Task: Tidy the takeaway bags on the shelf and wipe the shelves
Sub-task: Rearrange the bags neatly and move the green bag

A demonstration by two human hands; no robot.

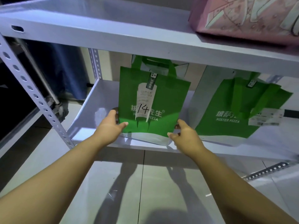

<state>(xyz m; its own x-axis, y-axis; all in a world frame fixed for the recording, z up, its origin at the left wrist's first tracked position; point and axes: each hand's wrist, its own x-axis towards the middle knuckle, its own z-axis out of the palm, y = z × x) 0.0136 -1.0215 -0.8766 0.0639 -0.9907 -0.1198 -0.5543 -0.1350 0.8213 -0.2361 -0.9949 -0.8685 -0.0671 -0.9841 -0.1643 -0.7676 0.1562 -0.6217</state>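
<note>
While left hand and right hand hold it, bag stands

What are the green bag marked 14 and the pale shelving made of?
The green bag looks like matte non-woven fabric: soft creases, floppy strap handles. The shelving looks like painted sheet metal, faintly glossy: thin folded edges, a punched slot, perforated upright. Steel is only a guess.

Near bag: bright green, white lettering, white base band. Receipt on it: white, "14" in black. Second bag: same green, white lettering. Upper bag: pink, pale angular print. Shelf: white. Floor: pale grey tiles.
</note>
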